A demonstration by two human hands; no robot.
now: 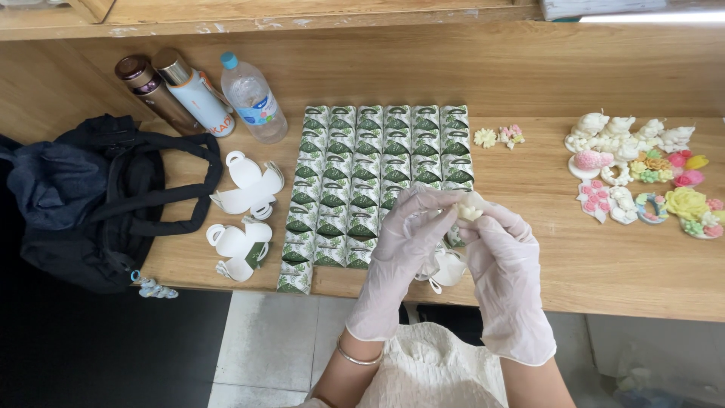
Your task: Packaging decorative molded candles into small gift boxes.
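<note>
From the head view, the gloved left hand [404, 238] and right hand [502, 261] both pinched a small cream flower-shaped piece [470, 209] above the desk [589, 264], just beside rows of green-and-white gift boxes [377, 162].

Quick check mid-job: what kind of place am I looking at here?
Probably a small craft packing bench: rows of green-and-white gift boxes on a wooden table, moulded flower pieces, gloved hands.

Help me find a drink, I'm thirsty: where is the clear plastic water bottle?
In the head view the clear plastic water bottle lies at the table's far left, against the back wall, between the white flask and the rows of green-and-white boxes.
</note>
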